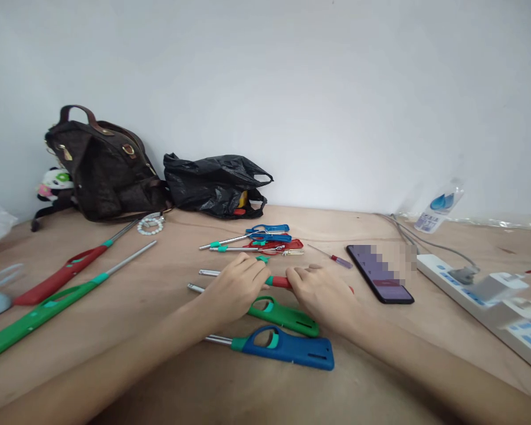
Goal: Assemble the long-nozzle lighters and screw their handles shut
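A red utility lighter [280, 282] lies across between my two hands, its body partly hidden by fingers. My left hand [241, 286] is closed round its tube end near the teal collar. Closed over the red body is my right hand [321, 292]. Just below them rest a green utility lighter [292, 317] and a blue utility lighter [292, 351], both whole, with my left wrist crossing their tubes. Beyond my hands lie opened blue lighter parts [274, 236] and red lighter parts [292, 244] with metal tubes. A small screwdriver [340, 261] is near my right hand.
A long red lighter [66, 274] and a long green lighter [39, 313] lie left, near a bead bracelet [150, 224]. A backpack [106, 171] and black plastic bag [212, 186] stand behind. Rightward are a phone [371, 274], power strip [451, 289] and tilted bottle [438, 206].
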Motion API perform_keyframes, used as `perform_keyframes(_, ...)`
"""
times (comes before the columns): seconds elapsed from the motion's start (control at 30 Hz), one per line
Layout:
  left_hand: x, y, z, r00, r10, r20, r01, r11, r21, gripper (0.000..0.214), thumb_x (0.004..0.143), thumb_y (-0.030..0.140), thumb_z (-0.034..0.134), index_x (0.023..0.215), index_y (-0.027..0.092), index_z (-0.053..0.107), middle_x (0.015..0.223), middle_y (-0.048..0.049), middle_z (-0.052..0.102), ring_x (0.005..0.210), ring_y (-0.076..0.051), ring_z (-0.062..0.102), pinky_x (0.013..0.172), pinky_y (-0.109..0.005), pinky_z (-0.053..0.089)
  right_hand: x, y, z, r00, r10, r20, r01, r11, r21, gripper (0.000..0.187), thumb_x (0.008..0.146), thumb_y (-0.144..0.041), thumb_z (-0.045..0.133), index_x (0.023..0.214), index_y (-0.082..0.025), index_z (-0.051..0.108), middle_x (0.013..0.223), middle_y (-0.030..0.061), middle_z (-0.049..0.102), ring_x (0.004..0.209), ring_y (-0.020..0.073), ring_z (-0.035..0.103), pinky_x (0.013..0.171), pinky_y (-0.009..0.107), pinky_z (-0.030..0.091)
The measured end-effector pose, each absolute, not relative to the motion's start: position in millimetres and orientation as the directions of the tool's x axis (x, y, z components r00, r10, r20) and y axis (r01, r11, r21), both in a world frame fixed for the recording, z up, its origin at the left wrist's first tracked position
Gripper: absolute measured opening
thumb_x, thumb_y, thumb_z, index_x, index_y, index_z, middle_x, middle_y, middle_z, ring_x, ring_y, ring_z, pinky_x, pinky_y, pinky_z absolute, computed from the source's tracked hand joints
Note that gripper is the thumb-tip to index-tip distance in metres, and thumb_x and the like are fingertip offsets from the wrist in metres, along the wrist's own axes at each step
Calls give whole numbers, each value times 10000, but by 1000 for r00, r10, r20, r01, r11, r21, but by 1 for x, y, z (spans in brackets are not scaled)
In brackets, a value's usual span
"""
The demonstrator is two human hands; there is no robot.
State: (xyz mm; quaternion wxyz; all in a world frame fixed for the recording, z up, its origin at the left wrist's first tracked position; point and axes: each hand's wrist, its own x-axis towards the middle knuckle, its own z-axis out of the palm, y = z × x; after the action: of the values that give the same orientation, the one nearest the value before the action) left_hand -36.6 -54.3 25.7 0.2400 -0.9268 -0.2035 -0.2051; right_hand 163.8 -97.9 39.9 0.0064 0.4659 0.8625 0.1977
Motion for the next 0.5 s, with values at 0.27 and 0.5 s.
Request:
perform_keyframes(0.27,-43,-39,27,854,319,410,466,-820,-333,348,999,194,304,847,132,610,838,-87,621,806,-239,540,775,-379,407,171,-88,38,-426,896,128,905,419,75,54,874,-196,566,856,-157,599,734,83,686,654,214,628,501,272,294)
perform_keyframes(0.5,-71,-3,25,851,493,180,474,-869,143,232,978,260,420,1018,179,634,1049,-61,642,1042,-228,555,909,-355,436,222,-68,29,-473,881,37,774,435,-461,78,865,-211,578,843,-177,645,759,26,671,669,147,583,608,260,407)
